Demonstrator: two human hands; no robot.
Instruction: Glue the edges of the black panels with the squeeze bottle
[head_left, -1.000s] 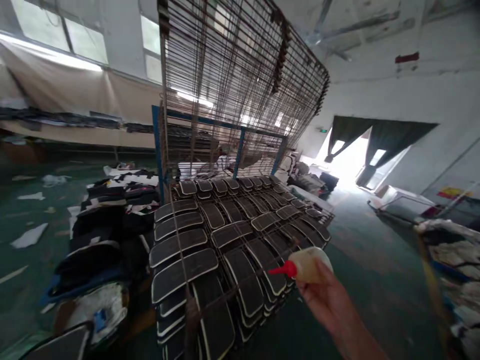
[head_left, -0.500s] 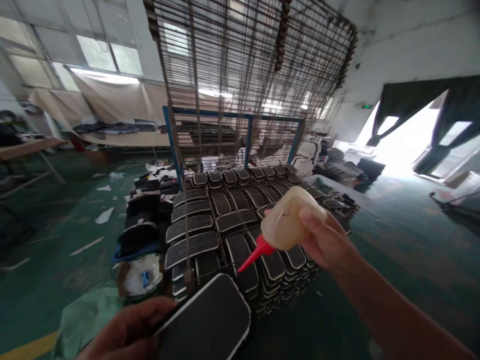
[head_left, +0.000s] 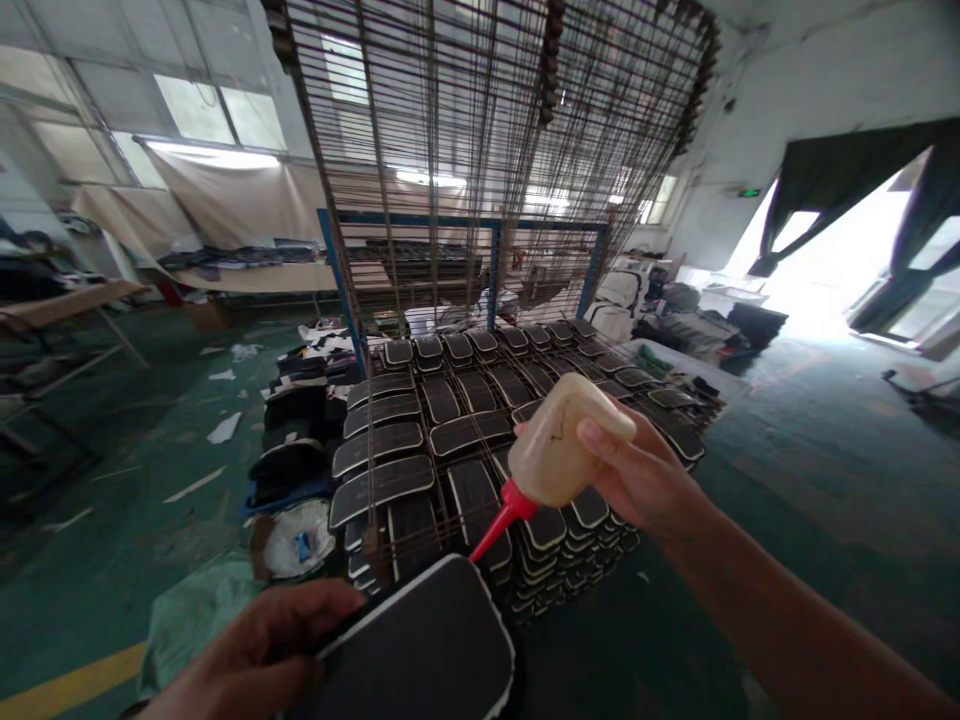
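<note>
My left hand [head_left: 277,640] grips the left edge of a black rounded panel with a pale rim [head_left: 420,650], low in the view. Its bottom part runs out of the frame. In my right hand [head_left: 630,460] is a cloudy, yellowish squeeze bottle [head_left: 562,440] with a red pointed nozzle [head_left: 502,518], tilted downward. The nozzle tip is at the panel's upper edge; whether it touches cannot be made out. Behind both hands, many similar black panels [head_left: 472,434] lie in rows and stacks on wire racks.
A tall wire-grid rack [head_left: 495,130] on a blue frame [head_left: 493,270] rises behind the panels. At left are dark piled pieces [head_left: 292,420], a plastic-lined box [head_left: 296,540] and a green sack [head_left: 202,620]. Scraps lie on the green floor [head_left: 172,430].
My right hand has brought the bottle slightly left and down, so the nozzle tip is now at the panel's edge. The panel and left hand have shifted slightly right.
</note>
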